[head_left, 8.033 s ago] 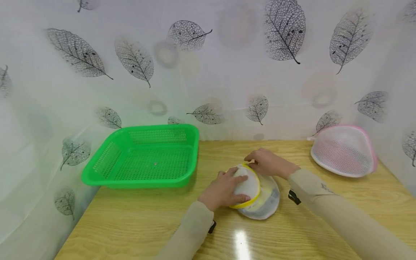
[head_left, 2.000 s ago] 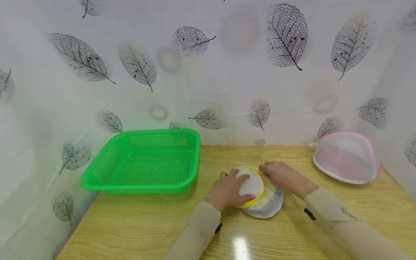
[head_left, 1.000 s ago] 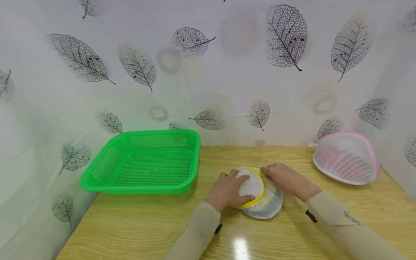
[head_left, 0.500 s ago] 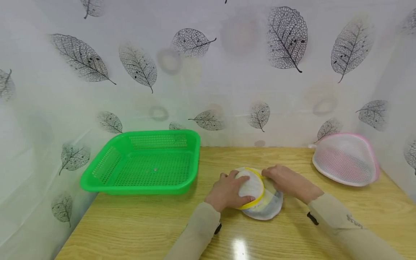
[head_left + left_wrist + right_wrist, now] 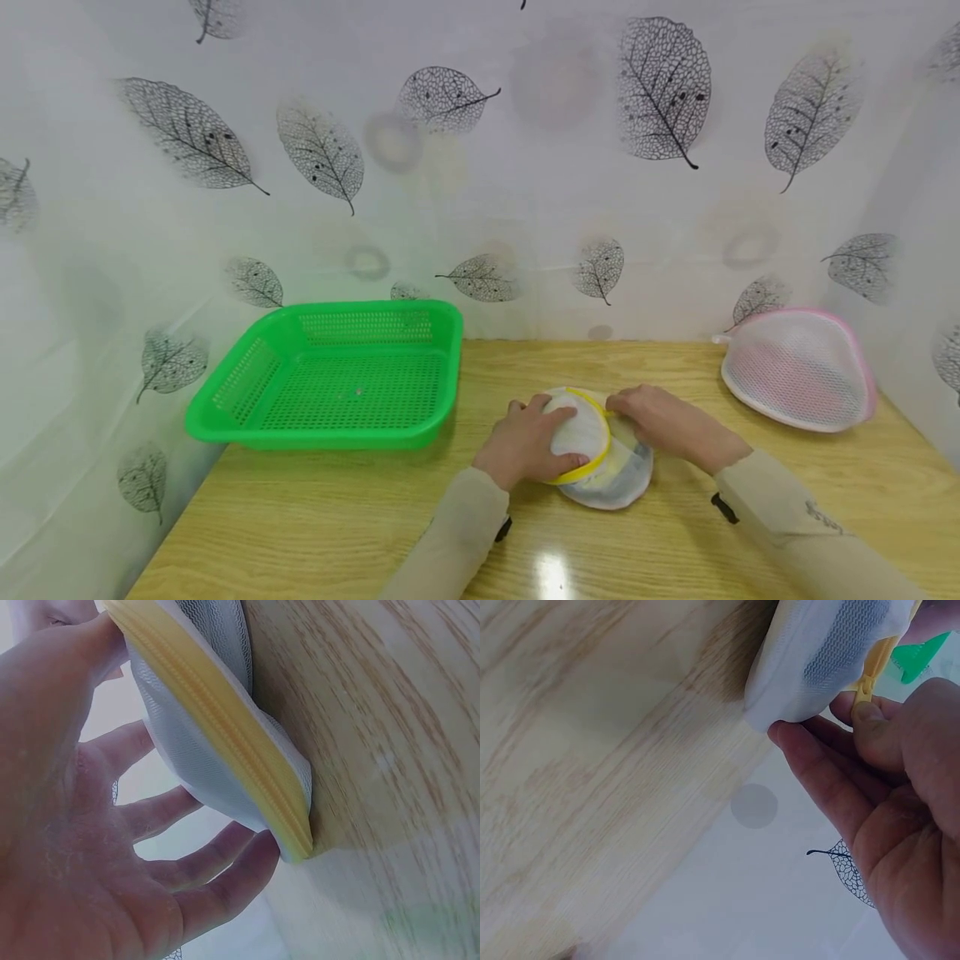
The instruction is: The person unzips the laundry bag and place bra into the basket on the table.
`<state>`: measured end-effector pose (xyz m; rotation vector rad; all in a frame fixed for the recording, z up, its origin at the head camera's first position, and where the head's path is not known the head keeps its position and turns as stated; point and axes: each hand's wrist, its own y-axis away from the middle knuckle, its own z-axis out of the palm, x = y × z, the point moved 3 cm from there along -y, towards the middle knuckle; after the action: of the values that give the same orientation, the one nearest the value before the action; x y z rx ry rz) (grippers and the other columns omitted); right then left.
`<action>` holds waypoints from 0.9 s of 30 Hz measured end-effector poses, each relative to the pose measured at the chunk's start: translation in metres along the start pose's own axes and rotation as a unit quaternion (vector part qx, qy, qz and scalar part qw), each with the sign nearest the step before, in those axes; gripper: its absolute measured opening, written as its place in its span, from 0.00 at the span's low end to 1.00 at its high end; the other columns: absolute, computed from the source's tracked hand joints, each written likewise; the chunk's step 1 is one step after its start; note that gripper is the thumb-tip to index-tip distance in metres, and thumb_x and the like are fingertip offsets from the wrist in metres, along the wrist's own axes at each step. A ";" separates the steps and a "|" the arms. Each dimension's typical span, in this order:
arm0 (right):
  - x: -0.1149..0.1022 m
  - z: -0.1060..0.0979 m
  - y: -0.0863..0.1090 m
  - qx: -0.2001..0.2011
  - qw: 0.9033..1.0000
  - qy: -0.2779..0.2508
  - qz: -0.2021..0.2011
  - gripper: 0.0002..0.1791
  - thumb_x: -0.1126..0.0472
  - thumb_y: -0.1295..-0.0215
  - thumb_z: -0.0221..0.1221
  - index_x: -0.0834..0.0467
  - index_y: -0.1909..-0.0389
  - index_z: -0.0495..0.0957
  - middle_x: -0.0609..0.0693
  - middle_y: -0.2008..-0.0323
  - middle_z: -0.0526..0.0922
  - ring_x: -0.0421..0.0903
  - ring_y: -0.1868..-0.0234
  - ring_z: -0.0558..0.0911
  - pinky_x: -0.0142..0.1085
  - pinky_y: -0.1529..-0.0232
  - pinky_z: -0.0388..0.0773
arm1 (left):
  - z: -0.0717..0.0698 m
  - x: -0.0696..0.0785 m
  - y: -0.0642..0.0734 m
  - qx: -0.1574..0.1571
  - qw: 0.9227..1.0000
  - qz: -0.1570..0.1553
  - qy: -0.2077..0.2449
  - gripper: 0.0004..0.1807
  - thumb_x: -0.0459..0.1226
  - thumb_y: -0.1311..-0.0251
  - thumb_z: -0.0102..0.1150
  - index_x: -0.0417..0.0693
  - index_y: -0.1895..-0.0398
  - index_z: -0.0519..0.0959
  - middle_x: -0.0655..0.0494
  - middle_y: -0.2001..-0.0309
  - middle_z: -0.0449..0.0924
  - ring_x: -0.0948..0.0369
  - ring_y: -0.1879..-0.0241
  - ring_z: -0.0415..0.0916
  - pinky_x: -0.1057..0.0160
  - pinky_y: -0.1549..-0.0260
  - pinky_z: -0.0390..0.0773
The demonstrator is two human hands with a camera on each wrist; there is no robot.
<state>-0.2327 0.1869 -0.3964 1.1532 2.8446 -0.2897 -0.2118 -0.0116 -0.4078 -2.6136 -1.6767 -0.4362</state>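
Note:
A round white mesh laundry bag (image 5: 611, 487) with a yellow zipper (image 5: 604, 446) sits on the wooden table in the head view. My left hand (image 5: 525, 442) grips its left side, fingers spread round the mesh; the left wrist view shows fingertips at one end of the zipper (image 5: 225, 739). My right hand (image 5: 663, 421) is at the bag's far right side. In the right wrist view, its thumb and forefinger pinch the yellow zipper pull (image 5: 865, 688), while another fingertip touches the mesh bag (image 5: 795, 682). Inside the mesh, something greyish shows, its kind unclear.
A green perforated plastic basket (image 5: 330, 435) stands at the left of the wooden table (image 5: 337, 533). At the far right, a white and pink mesh bag (image 5: 798, 375) leans against the leaf-patterned curtain (image 5: 525, 192) behind the table.
Since the oldest frame my right hand has shifted rightward and nearer along the zipper, only slightly in the last second. My left hand keeps its hold. The head view has tilted up slightly.

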 end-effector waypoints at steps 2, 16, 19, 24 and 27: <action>-0.001 0.000 0.001 -0.001 1.000 -0.001 0.000 0.14 0.80 0.41 0.57 0.61 0.61 0.83 0.53 0.64 0.89 0.50 0.62 0.88 0.41 0.59 0.86 | 0.000 0.000 0.000 -0.001 1.000 0.000 -0.002 0.38 0.66 0.39 0.60 0.70 0.26 0.69 0.54 0.25 0.64 0.45 0.42 0.72 0.47 0.53 0.83; -0.002 0.000 0.005 -0.005 0.999 -0.036 0.000 0.12 0.78 0.41 0.61 0.58 0.65 0.83 0.54 0.61 0.89 0.52 0.60 0.89 0.41 0.59 0.86 | 0.000 0.001 0.000 -0.001 1.000 -0.005 -0.005 0.38 0.66 0.39 0.61 0.70 0.27 0.69 0.55 0.26 0.64 0.46 0.43 0.72 0.48 0.55 0.83; -0.002 0.001 0.005 -0.007 0.999 -0.038 -0.001 0.13 0.78 0.41 0.61 0.56 0.67 0.81 0.51 0.64 0.88 0.45 0.65 0.86 0.38 0.62 0.85 | -0.001 0.001 -0.001 -0.001 1.000 -0.006 -0.007 0.38 0.66 0.40 0.61 0.70 0.27 0.69 0.55 0.26 0.65 0.46 0.43 0.72 0.48 0.55 0.83; -0.002 0.001 0.006 -0.011 0.999 -0.032 -0.002 0.14 0.79 0.42 0.60 0.55 0.70 0.80 0.48 0.67 0.85 0.39 0.68 0.82 0.36 0.65 0.83 | -0.001 0.002 -0.001 -0.004 1.000 -0.006 -0.003 0.38 0.66 0.40 0.61 0.70 0.27 0.69 0.55 0.25 0.64 0.46 0.43 0.72 0.47 0.54 0.83; -0.003 0.001 0.007 -0.008 1.000 -0.029 -0.003 0.13 0.78 0.40 0.60 0.55 0.69 0.80 0.48 0.67 0.85 0.40 0.67 0.82 0.36 0.65 0.83 | -0.001 0.002 -0.001 -0.004 1.000 -0.005 -0.001 0.38 0.66 0.40 0.61 0.70 0.27 0.69 0.55 0.25 0.64 0.46 0.43 0.72 0.47 0.54 0.83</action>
<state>-0.2261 0.1895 -0.3978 1.1146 2.7959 -0.2966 -0.2125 -0.0098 -0.4064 -2.6124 -1.6941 -0.4404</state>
